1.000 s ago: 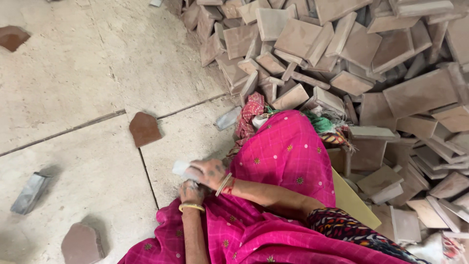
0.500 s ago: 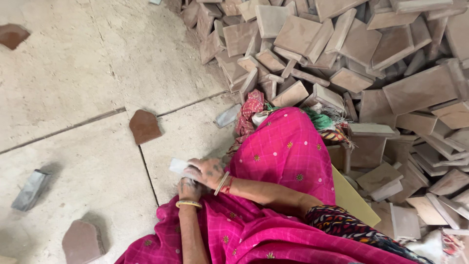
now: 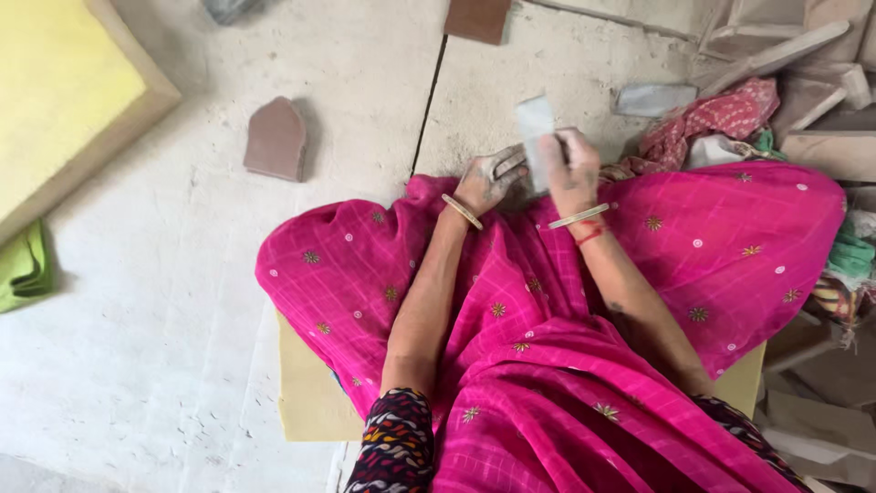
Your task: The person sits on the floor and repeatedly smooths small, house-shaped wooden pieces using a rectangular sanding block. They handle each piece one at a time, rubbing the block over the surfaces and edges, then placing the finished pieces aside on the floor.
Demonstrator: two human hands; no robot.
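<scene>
The lower part of the grey piece is hidden by the right hand. The brown slab is cut off at the far edge.

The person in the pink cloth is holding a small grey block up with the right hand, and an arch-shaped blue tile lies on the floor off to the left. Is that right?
Not quite: the arch-shaped tile is reddish brown, not blue, as the head view shows. The rest holds: the right hand holds the small grey block up over the pink cloth, and the tile lies on the floor off to the left.
</scene>
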